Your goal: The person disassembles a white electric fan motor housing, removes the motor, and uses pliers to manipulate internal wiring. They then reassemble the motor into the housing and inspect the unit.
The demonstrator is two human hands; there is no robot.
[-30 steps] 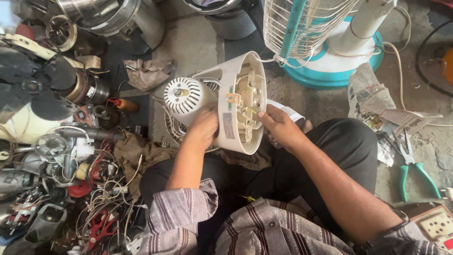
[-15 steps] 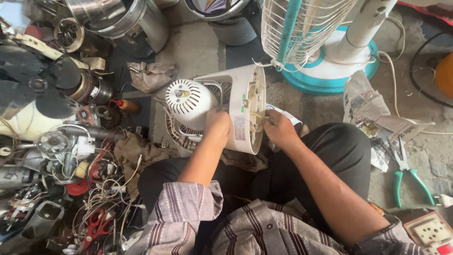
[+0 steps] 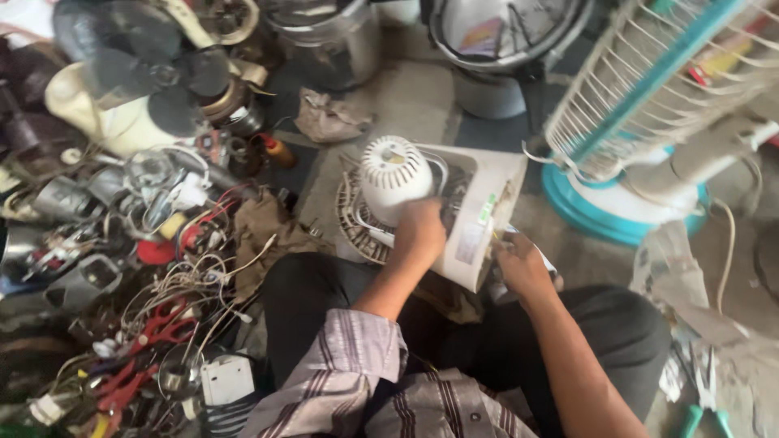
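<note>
I sat on the floor with the fan body tipped on edge over my lap, base plate turned to my right so I could get at its underside. My left hand gripped it from behind, fingers wrapped and clamped on the housing just below the white ribbed motor cover, which kept it from rolling. My right hand sat at the plate's lower edge, fingers curled against the rim; whether they pinched something small there I could not tell. A small green sticker and a pale rectangular label sat on the plate's face, near my right hand. A grille lay flat under the body. To my left was a heap of wires, red-handled cutters and a white square plug box. A standing fan with teal base stood near on the right, green-handled pliers at the corner. A crumpled rag lay ahead by the steel pot.
</note>
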